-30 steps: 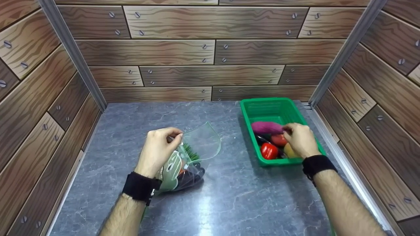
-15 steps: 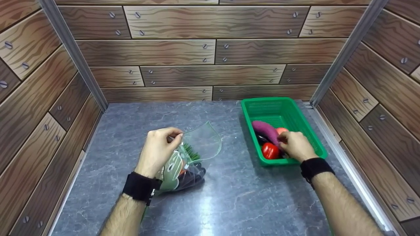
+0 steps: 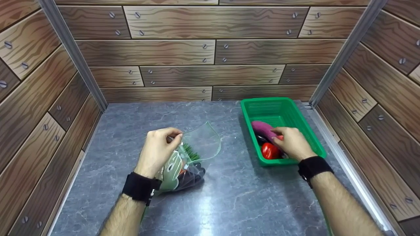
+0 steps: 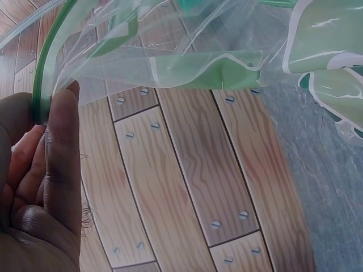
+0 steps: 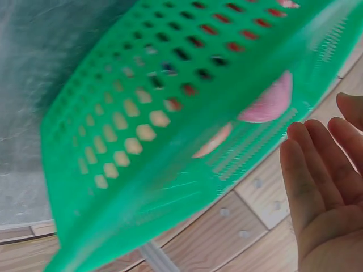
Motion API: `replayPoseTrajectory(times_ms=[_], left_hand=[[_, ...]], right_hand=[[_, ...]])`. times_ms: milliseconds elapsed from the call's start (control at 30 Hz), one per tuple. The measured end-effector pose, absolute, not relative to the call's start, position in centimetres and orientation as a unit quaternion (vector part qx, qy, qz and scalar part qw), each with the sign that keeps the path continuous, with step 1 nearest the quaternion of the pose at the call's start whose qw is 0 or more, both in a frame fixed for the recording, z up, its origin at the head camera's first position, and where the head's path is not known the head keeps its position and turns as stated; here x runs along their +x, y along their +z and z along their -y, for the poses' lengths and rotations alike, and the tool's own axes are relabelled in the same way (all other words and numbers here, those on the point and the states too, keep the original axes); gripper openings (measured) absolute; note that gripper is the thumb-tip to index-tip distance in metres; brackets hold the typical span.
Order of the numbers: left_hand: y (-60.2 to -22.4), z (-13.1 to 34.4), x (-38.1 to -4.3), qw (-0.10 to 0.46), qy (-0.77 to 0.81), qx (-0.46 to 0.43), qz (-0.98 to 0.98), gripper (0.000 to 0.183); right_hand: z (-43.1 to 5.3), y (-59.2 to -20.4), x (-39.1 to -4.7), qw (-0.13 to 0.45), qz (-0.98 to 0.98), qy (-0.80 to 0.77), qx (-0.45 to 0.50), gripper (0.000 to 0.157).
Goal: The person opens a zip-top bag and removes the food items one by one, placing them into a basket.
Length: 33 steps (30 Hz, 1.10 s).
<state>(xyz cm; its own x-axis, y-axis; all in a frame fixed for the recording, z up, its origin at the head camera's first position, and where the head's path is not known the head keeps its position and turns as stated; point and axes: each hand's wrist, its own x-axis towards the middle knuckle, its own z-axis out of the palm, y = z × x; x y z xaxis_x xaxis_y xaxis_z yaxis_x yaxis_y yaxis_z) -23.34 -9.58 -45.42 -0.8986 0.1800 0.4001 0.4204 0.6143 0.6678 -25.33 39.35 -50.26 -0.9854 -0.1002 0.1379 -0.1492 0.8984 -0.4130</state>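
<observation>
My left hand (image 3: pixel 162 144) pinches the zip edge of a clear bag with a green printed front (image 3: pixel 170 173). In the left wrist view, thumb and finger meet at the bag's green strip (image 4: pixel 42 85). Through the plastic show a green bristly bundle (image 3: pixel 191 152), something orange and dark long vegetables (image 3: pixel 190 178). My right hand (image 3: pixel 293 142) is over the green basket (image 3: pixel 259 163), fingertips at the lower end of a purple sweet potato (image 3: pixel 261 127). Its fingers look loosely extended in the right wrist view. A glossy red vegetable (image 3: pixel 270 151) and a dark eggplant (image 3: pixel 261 139) lie beside it.
The grey marbled tabletop (image 3: pixel 236 196) is bounded by wood-patterned walls (image 3: pixel 210 52) at the back and sides. A metal rail (image 3: pixel 357 183) runs along the right side. The basket stands near the back right corner, its far half showing bare mesh.
The sweet potato has swung from lying crosswise to slanting. My right hand has shifted left and now covers the spot where a yellow item showed. The left hand and bag stay still.
</observation>
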Motion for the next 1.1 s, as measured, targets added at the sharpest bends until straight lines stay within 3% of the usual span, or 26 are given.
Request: replayPoseTrajectory(times_ms=[200, 767, 1100], left_hand=[[-45.4, 9.6, -23.3, 0.144, -0.406, -0.166, 0.887, 0.010], [-45.5, 9.5, -23.2, 0.137, -0.410, -0.165, 0.886, 0.011], [-45.7, 9.4, -23.3, 0.145, -0.403, -0.167, 0.888, 0.010]], right_hand=[[-37.1, -49.0, -25.2, 0.077, 0.970, 0.212, 0.095, 0.040], [-31.4, -46.5, -24.4, 0.064, 0.949, 0.265, 0.158, 0.046], [-27.7, -45.5, -24.1, 0.106, 0.942, 0.229, 0.220, 0.044]])
